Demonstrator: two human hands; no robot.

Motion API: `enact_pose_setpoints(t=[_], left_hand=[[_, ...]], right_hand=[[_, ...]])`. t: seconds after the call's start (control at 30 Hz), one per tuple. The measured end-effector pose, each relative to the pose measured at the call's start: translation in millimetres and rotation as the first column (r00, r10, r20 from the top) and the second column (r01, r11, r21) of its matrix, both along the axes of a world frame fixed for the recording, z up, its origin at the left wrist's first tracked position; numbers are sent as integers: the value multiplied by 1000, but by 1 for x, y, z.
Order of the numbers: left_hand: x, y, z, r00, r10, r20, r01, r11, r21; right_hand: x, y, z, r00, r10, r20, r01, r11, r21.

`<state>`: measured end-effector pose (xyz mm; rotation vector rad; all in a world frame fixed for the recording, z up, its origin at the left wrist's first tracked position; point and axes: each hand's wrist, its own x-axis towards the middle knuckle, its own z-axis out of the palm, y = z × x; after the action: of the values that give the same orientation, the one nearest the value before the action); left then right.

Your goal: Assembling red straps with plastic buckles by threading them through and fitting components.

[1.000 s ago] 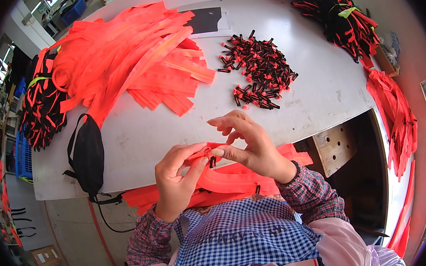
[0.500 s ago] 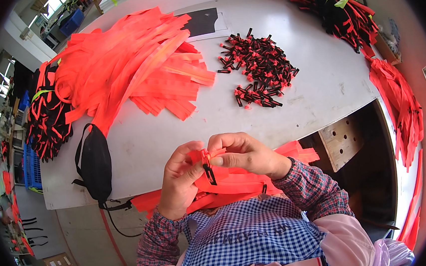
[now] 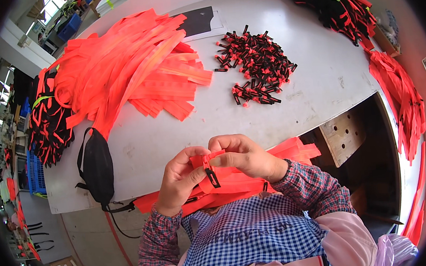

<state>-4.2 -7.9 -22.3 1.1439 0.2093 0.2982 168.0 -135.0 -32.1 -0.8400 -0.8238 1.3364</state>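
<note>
Both my hands meet over the table's front edge, pinching the end of a bright orange zipper (image 3: pixel 205 185). My left hand (image 3: pixel 177 180) grips one side of the tape between thumb and fingers. From the other side, my right hand (image 3: pixel 245 159) pinches the tape with thumb and forefinger. A zipper slider with a black pull (image 3: pixel 212 177) hangs from the tape between the two thumbs. The fingertips partly cover the slider's body. More orange zippers (image 3: pixel 294 149) lie beneath my hands and across my lap, some with black pulls showing.
On the white table (image 3: pixel 183 133) lie a big heap of orange zipper tapes (image 3: pixel 127 64) and a pile of black-and-orange slider pulls (image 3: pixel 262 61). A black pouch (image 3: pixel 97 164) hangs at the front left edge. Black-and-orange bundles (image 3: pixel 333 8) sit at the far right. An open compartment (image 3: pixel 370 160) is at right.
My hands stay together on the zipper, with only slight finger movement. The tape behind the black pull now shows more, spread flatter. The view has shifted slightly.
</note>
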Motion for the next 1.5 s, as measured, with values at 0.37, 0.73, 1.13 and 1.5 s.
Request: enact_pose_setpoints(t=[0.37, 0.73, 1.13, 1.5], left_hand=[[-3, -12, 18, 956, 284, -70, -192, 791, 580], [-7, -10, 16, 960, 279, -35, -183, 715, 675], [-10, -6, 17, 969, 236, -78, -130, 748, 651], [-9, -6, 16, 970, 207, -125, -71, 736, 673]], right_hand=[[-7, -4, -7, 835, -355, 421, 201, 908, 367], [-13, -2, -6, 503, -581, 640, 147, 787, 599], [-9, -2, 0, 536, -507, 675, 77, 825, 559], [-8, 1, 1, 690, -391, 609, 67, 872, 484]])
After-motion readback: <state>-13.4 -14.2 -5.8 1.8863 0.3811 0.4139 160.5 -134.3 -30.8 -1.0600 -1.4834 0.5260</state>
